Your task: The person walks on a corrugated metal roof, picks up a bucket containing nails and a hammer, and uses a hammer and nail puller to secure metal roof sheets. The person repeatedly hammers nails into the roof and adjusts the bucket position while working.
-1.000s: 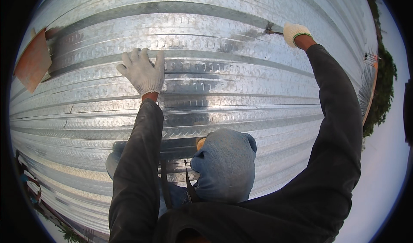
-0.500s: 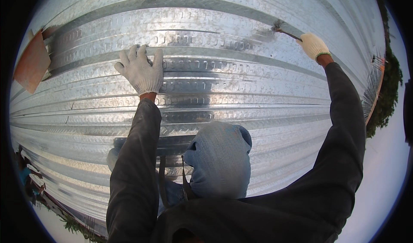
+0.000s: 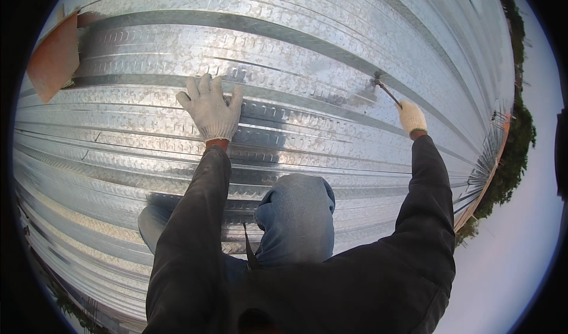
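Ribbed, shiny metal decking (image 3: 284, 56) spreads under and around me. My left hand (image 3: 214, 109), in a pale knit glove, lies flat on the decking with its fingers spread and holds nothing. Farther right, my right hand (image 3: 412, 118), also gloved, is closed around the handle of a dark, slim hammer-like tool (image 3: 389, 93). The tool's small dark head meets the decking beside a long rib, over a dark smudge. Blur keeps me from making out the exact shape of the head.
A reddish-brown board (image 3: 56, 59) juts up at the far left. My bent knee in jeans (image 3: 299, 215) is between my arms. Along the right, thin rods (image 3: 480, 174) lie near the decking's edge, with trees (image 3: 510, 156) and sky beyond.
The view has shifted, so the decking and board appear moved. My right arm is drawn in closer, still gripping the tool at the same rib. My left hand stays flat on the decking.
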Demonstrator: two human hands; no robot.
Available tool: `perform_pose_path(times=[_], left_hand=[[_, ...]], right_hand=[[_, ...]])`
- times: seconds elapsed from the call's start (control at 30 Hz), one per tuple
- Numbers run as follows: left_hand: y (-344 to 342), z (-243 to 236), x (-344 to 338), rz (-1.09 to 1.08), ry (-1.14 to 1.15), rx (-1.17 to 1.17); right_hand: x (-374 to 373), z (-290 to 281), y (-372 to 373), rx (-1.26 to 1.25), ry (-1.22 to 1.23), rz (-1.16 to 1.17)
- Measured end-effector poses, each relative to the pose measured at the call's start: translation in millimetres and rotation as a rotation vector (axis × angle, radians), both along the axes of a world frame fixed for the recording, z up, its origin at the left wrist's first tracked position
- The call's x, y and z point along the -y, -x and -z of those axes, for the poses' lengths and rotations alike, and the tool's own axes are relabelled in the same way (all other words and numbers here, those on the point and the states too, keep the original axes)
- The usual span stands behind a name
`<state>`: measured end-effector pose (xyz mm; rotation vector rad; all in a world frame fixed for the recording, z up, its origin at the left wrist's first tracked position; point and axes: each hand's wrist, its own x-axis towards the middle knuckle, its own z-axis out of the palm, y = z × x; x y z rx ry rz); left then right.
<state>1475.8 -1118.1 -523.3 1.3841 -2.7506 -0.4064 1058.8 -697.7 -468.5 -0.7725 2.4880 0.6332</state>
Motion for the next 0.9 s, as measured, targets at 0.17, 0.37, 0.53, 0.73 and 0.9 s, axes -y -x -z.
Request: perform_pose_path(times=[0.17, 0.37, 0.53, 0.73, 0.9], left_hand=[[-3.9, 0.9, -2.4, 0.014, 0.071, -0.086], [-6.5, 0.4, -3.2, 0.014, 0.025, -0.036], [-3.2, -8.5, -1.9, -0.007, -0.037, -0.046], [-5.2, -11.7, -2.4, 0.01, 0.056, -0.023], [-5.6, -3.2, -2.6, -0.005, 0.042, -0.078]], right_hand=[[59.0, -28.4, 12.8, 0.225, -0.136, 0.354], [78.5, -45.2, 17.2, 0.764, 0.12, 1.275], [62.7, -15.8, 4.2, 0.11, -0.32, -0.015], [56.0, -19.2, -0.7, -0.102, -0.257, -0.243], [81.3, -42.1, 33.5, 0.73, -0.074, 1.145]])
